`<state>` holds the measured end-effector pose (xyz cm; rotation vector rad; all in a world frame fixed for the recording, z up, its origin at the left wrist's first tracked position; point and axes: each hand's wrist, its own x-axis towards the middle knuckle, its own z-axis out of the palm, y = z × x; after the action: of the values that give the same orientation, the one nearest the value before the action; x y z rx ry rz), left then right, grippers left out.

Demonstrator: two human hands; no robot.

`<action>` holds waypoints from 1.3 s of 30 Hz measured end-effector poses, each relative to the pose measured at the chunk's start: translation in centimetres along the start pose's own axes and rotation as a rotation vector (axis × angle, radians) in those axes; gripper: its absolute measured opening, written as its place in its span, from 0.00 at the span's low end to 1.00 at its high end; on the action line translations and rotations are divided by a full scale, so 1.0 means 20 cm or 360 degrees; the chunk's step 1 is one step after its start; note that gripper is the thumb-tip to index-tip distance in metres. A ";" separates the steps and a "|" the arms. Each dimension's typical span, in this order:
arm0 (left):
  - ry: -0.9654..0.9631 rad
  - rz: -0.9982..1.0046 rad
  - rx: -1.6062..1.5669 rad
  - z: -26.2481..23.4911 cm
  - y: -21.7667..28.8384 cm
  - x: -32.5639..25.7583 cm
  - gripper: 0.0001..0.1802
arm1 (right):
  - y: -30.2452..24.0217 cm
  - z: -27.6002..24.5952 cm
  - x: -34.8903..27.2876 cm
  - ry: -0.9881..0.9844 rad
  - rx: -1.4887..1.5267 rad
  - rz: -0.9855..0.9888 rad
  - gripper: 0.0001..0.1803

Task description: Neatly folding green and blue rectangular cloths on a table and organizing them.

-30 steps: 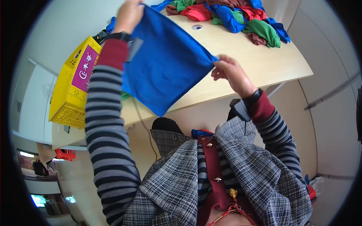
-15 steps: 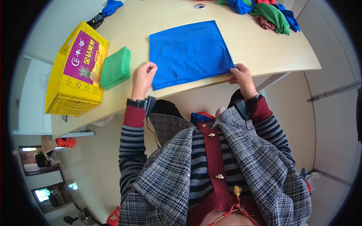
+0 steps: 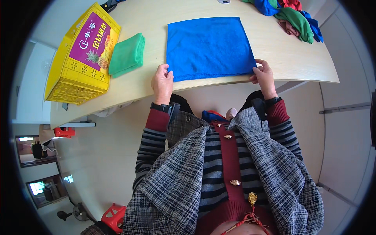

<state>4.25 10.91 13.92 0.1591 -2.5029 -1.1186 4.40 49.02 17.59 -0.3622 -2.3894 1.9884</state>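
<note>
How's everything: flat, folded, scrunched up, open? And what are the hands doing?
Blue cloth: spread flat, unfolded.
Green cloth: folded.
Mixed-colour cloths: heaped, crumpled.
Yellow crate: standing; contents hidden.
Checked jacket: hanging open.
Left hand: at blue cloth's near left corner, grip unclear.
Right hand: at its near right corner, grip unclear.

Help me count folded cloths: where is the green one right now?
In the head view, the folded green cloth lies on the left part of the table, between the yellow crate on its left and the blue cloth on its right.

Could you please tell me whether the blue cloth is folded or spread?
Spread: the blue cloth lies flat on the table, corners apart.
</note>
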 end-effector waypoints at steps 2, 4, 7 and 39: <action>0.0003 -0.0033 -0.0114 0.00 0.02 0.01 0.10 | 0.00 0.00 0.00 -0.0003 -0.0010 0.0011 0.22; 0.0016 -0.0094 -0.0340 -0.02 0.04 0.02 0.08 | -0.01 -0.01 0.00 -0.0011 -0.0026 0.0025 0.22; -0.0027 -0.0126 -0.0390 -0.08 0.10 0.01 0.07 | -0.01 -0.01 0.00 -0.0016 0.0022 -0.0008 0.23; -0.0087 0.0903 0.0119 -0.28 0.08 -0.15 0.13 | -0.20 -0.08 -0.04 -0.0111 -0.0994 -0.0886 0.15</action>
<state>9.27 8.76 17.59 -0.5351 -2.4015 -0.7975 4.71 49.83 21.97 0.3528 -2.6980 1.0282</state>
